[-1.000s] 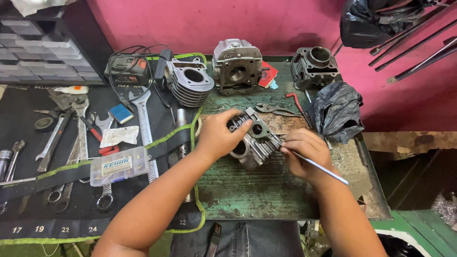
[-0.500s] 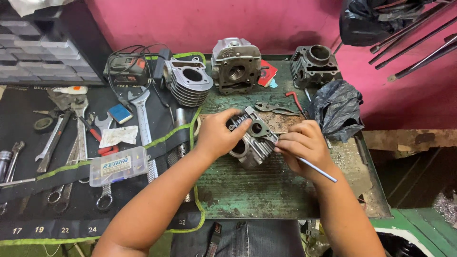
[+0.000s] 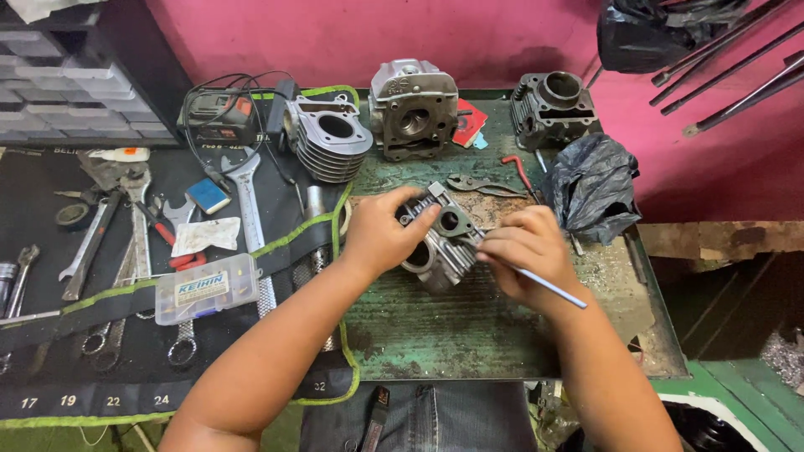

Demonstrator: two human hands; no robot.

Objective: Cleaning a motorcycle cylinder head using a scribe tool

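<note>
Two hands work one finned metal cylinder head (image 3: 441, 238): left hand (image 3: 381, 230) clamps its rigid, probably heavy body, right hand (image 3: 523, 251) pinches a thin light rod (image 3: 548, 287) against it

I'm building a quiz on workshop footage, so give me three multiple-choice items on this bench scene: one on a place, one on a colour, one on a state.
1. Where does the black plastic bag lie?
A. On the tool roll at the left
B. At the right side of the bench, beyond the right hand
C. Under the cylinder head being held

2. What colour is the wall behind the bench?
A. Pink
B. White
C. Blue

3. How is the held cylinder head being handled?
A. It lies untouched
B. Both hands lift it clear above the bench
C. The left hand steadies it while the right hand holds a thin rod-like tool to it

Answers:
1 B: the black plastic bag sits right of the right hand.
2 A: the wall is pink.
3 C: the left hand grips the cylinder head; the thin tool is in the right hand.
</note>
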